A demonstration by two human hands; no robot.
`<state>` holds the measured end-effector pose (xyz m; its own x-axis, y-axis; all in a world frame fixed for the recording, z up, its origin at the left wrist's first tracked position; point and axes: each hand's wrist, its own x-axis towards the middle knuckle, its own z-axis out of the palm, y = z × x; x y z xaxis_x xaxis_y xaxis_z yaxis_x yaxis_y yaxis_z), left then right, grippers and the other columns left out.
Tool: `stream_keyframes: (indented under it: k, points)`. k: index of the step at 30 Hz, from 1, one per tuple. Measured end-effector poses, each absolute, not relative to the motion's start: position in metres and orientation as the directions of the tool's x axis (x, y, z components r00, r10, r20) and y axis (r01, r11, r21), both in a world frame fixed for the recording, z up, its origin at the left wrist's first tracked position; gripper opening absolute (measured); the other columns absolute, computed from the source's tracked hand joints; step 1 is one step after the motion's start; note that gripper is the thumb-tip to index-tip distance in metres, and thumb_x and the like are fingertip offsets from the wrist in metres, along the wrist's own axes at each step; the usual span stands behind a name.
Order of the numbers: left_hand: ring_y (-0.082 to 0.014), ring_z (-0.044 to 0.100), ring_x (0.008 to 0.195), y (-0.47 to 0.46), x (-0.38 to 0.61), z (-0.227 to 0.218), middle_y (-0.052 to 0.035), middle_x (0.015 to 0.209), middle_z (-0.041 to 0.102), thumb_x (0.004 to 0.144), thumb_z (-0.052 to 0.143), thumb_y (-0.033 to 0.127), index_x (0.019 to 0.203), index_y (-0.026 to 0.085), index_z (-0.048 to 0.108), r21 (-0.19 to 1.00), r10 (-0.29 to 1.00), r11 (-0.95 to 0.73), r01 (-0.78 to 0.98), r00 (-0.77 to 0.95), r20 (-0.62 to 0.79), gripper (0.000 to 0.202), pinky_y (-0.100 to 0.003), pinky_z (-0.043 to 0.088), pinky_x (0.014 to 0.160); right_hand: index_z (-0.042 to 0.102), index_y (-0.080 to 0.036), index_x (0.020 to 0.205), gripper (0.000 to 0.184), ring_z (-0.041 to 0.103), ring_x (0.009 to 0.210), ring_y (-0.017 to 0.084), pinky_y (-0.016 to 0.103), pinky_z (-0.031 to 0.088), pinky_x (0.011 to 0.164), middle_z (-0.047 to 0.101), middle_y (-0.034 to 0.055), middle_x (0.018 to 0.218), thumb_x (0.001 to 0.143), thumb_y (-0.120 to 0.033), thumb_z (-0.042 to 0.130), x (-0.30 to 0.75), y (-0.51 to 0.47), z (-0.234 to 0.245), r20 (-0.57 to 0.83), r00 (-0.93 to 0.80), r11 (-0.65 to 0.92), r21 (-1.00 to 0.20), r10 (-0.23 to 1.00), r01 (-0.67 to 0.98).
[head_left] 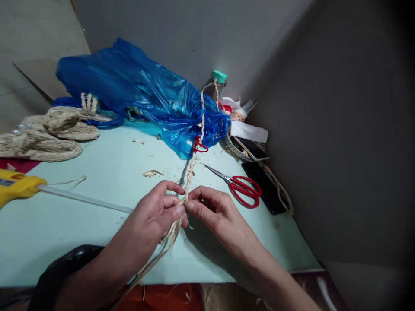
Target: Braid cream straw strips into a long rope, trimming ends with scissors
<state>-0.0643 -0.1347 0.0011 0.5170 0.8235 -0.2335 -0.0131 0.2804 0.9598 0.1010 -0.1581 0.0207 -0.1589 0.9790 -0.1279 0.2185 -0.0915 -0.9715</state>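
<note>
A pale braided straw cord (pixel 190 172) runs up from my fingers toward the far side of the table. My left hand (pixel 158 209) pinches the braid's lower end between thumb and fingers. Right beside it, my right hand (pixel 210 205) grips the same spot with thumb and forefinger. Loose unbraided strands (pixel 158 257) trail below my left hand toward the table's front edge. A red string (pixel 198 147) is tied around the braid farther up. Beyond it, the cord passes over a blue plastic bag (pixel 145 90).
Red-handled scissors (pixel 244 188) lie right of the braid, beside a black phone (pixel 266 188). A basket (pixel 238 149) with another phone stands behind. On the left are woven straw slippers (pixel 48 138) and a yellow glue gun (pixel 19 185) with its glue stick. Grey walls border the right side.
</note>
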Motion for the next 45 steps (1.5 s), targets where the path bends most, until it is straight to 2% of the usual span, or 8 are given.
stream_keyframes:
  k: [5, 13, 20, 24, 29, 35, 40, 45]
  points:
    - [-0.0150, 0.052, 0.062, -0.139, -0.063, 0.008, 0.0040, 0.073, 0.064, 0.092, 0.049, 0.036, 0.108, 0.027, 0.045, 0.978, 0.872, 0.137, 0.158, 0.449, -0.195, 0.018, -0.027, 0.036, 0.058, 0.063, -0.014, 0.074, 0.023, 0.051, 0.065, 0.012, 0.025, 0.038, 0.064, 0.062, 0.0016, 0.066, 0.085, -0.034, 0.064, 0.093, -0.160, 0.016, -0.141, -0.061, -0.138, -0.989, 0.988, 0.048]
    - [-0.0224, 0.063, 0.072, -0.140, -0.067, 0.008, 0.0004, 0.080, 0.072, 0.093, 0.045, 0.032, 0.101, 0.028, 0.058, 0.840, 0.906, -0.258, 0.478, 0.421, 0.038, 0.016, -0.031, 0.037, 0.066, 0.060, -0.015, 0.072, 0.022, 0.036, 0.057, 0.009, 0.022, 0.029, 0.051, 0.048, -0.0037, 0.060, 0.083, -0.034, 0.064, 0.090, -0.166, 0.008, -0.106, 0.059, -0.114, -0.980, 0.993, 0.161]
    - [-0.0193, 0.063, 0.058, -0.144, -0.081, 0.017, -0.0012, 0.071, 0.070, 0.094, 0.048, 0.032, 0.084, 0.023, 0.063, 0.422, 0.769, -0.639, 0.643, 0.534, 0.352, 0.020, -0.031, 0.036, 0.057, 0.056, -0.017, 0.072, 0.020, 0.040, 0.056, 0.009, 0.021, 0.030, 0.051, 0.051, -0.0038, 0.060, 0.088, -0.030, 0.057, 0.090, -0.167, 0.004, -0.023, 0.047, -0.033, -0.975, 0.999, 0.218]
    - [-0.0181, 0.061, 0.057, -0.162, -0.073, 0.014, -0.0036, 0.067, 0.067, 0.091, 0.046, 0.014, 0.083, 0.018, 0.064, 0.218, 0.601, -0.786, 0.578, 0.633, 0.488, 0.021, -0.032, 0.038, 0.057, 0.058, -0.016, 0.072, 0.019, 0.048, 0.053, 0.009, 0.021, 0.036, 0.053, 0.055, -0.0031, 0.059, 0.088, -0.027, 0.057, 0.091, -0.167, 0.006, -0.017, -0.007, -0.017, -0.994, 1.000, 0.106]
    - [-0.0186, 0.054, 0.055, -0.177, -0.066, 0.015, -0.0030, 0.061, 0.059, 0.089, 0.043, 0.006, 0.090, 0.013, 0.066, -0.037, 0.465, -0.798, 0.602, 0.653, 0.597, 0.025, -0.033, 0.036, 0.057, 0.060, -0.015, 0.070, 0.018, 0.047, 0.051, 0.008, 0.021, 0.035, 0.052, 0.055, -0.0026, 0.058, 0.084, -0.027, 0.061, 0.094, -0.166, 0.009, -0.033, -0.043, -0.035, -0.999, 0.999, -0.039]
    - [-0.0202, 0.057, 0.058, -0.175, -0.062, 0.016, -0.0089, 0.066, 0.064, 0.085, 0.042, -0.001, 0.092, 0.005, 0.069, -0.185, 0.354, -0.812, 0.553, 0.720, 0.596, 0.029, -0.034, 0.040, 0.059, 0.060, -0.015, 0.074, 0.016, 0.038, 0.052, 0.008, 0.021, 0.025, 0.049, 0.063, 0.0004, 0.063, 0.081, -0.029, 0.065, 0.096, -0.164, 0.007, -0.078, -0.078, -0.092, -0.979, 0.994, -0.184]
    - [-0.0208, 0.059, 0.058, -0.173, -0.055, 0.006, -0.0089, 0.068, 0.068, 0.080, 0.038, -0.007, 0.092, 0.005, 0.071, -0.151, 0.402, -0.813, 0.562, 0.730, 0.553, 0.037, -0.034, 0.042, 0.059, 0.058, -0.016, 0.076, 0.014, 0.031, 0.050, 0.007, 0.022, 0.019, 0.046, 0.065, 0.0008, 0.066, 0.083, -0.026, 0.064, 0.098, -0.164, 0.003, -0.081, -0.122, -0.114, -0.951, 0.989, -0.288]
    - [-0.0219, 0.060, 0.075, -0.156, -0.070, 0.026, -0.0046, 0.077, 0.067, 0.092, 0.052, 0.024, 0.082, 0.020, 0.068, 0.375, 0.619, -0.786, 0.492, 0.635, 0.463, 0.020, -0.033, 0.042, 0.070, 0.059, -0.015, 0.079, 0.018, 0.031, 0.047, 0.005, 0.022, 0.017, 0.045, 0.061, -0.0016, 0.064, 0.083, -0.030, 0.067, 0.100, -0.163, 0.001, -0.043, -0.128, -0.079, -0.953, 0.991, -0.291]
